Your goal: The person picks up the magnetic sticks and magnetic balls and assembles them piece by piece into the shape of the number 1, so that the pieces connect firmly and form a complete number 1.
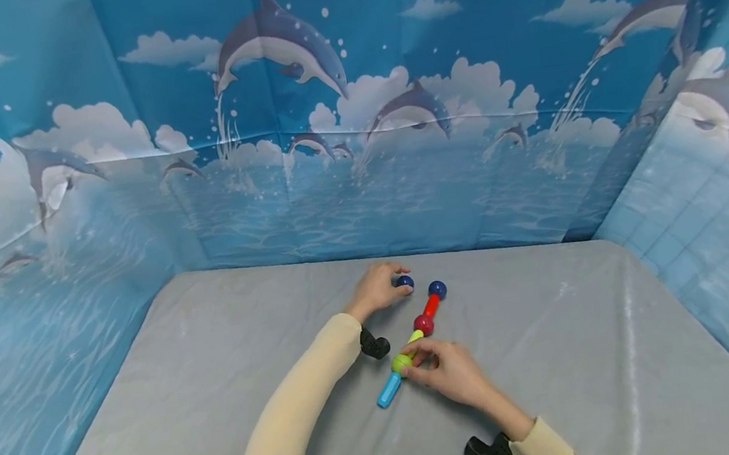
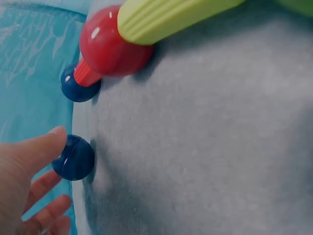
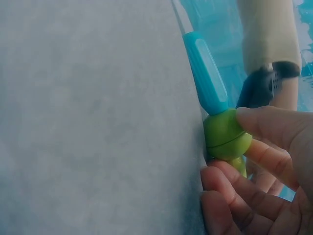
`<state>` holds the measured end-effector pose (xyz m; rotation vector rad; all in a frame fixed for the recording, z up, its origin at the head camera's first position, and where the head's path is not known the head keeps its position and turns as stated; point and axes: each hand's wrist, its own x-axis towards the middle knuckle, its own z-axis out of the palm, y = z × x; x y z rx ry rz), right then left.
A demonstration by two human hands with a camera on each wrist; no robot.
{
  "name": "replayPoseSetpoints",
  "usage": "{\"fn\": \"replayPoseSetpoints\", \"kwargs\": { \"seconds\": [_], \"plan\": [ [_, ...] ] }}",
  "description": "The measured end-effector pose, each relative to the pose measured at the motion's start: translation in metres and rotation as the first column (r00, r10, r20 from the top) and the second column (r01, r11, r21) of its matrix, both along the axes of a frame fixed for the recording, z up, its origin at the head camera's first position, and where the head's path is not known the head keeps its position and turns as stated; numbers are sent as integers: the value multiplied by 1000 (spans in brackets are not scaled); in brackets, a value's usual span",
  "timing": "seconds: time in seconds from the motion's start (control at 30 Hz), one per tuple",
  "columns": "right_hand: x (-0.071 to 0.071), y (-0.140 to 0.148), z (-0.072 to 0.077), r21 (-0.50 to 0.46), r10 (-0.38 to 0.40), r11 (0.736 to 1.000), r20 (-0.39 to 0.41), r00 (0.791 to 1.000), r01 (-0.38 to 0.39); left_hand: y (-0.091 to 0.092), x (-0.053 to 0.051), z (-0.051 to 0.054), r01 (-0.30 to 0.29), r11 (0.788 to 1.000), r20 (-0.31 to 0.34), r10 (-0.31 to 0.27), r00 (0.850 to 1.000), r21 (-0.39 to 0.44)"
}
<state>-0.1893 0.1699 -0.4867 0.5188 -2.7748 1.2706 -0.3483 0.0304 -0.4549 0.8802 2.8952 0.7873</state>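
Observation:
A chain of toy balls and rods lies slantwise on the grey surface: a dark blue ball [image 1: 437, 290], a red rod [image 1: 432, 306], a red ball [image 1: 423, 324], a yellow-green rod [image 2: 171, 19], a green ball [image 3: 228, 134] and a light blue rod [image 1: 389, 391]. My right hand [image 1: 452, 372] pinches the green ball between thumb and fingers. To the left of the chain's far end, my left hand [image 1: 375, 289] has its thumb and a finger about a separate dark blue ball [image 2: 74, 157]; its other fingers are spread away from that ball.
The grey-covered table [image 1: 542, 342] extends around both hands. Behind and beside it hangs a blue curtain [image 1: 362, 205] printed with dolphins and clouds. Black wrist devices [image 1: 374, 344] sit at both wrists, low over the table.

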Motion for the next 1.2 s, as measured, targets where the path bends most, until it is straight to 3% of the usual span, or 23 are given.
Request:
{"fn": "replayPoseSetpoints", "kwargs": {
  "seconds": [0.23, 0.6, 0.93, 1.2],
  "plan": [
    [1, -1, 0, -12, 7, 1000, 10, 1000, -6, 1, -11, -2, 107, 994, 48, -108, 993, 19],
    [1, -5, -2, -26, -10, 1000, -3, 1000, 10, -16, -11, -8, 53, 997, 96, -58, 994, 60],
    [1, -3, 0, -12, -41, 999, 0, 999, 41, -43, 1, -11, 44, 996, 84, -51, 995, 80],
    [-1, -5, 0, 4, -19, 1000, 14, 1000, 19, -68, 19, -20, 74, 992, 59, -80, 995, 102]
  ]
}}
